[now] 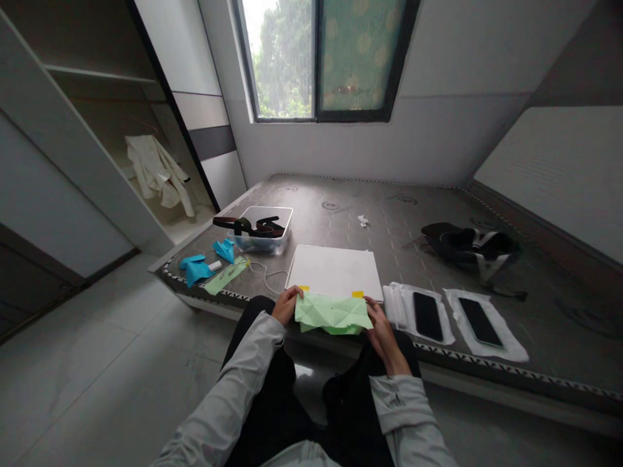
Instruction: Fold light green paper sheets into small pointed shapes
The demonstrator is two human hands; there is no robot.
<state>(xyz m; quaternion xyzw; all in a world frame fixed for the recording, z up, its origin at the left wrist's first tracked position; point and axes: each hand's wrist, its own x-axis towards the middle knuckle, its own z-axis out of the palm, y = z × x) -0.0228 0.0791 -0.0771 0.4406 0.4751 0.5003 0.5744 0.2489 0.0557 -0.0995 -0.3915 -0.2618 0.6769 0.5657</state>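
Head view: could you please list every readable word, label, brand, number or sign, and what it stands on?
No text can be read.
Mattress: dark printed marks, too blurred to read.
Green strip at left: dark marks, too small to read.
Held green paper: none readable.

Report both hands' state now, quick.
Left hand: closed, holding the green paper at its left edge.
Right hand: closed, holding the same paper at its right edge.

Light: through dark-framed glass window (280,58)
Behind: plain pale-grey wall (335,148)
Underfoot: grey tiled floor (121,357)
Left: open white-panelled wardrobe (121,115)
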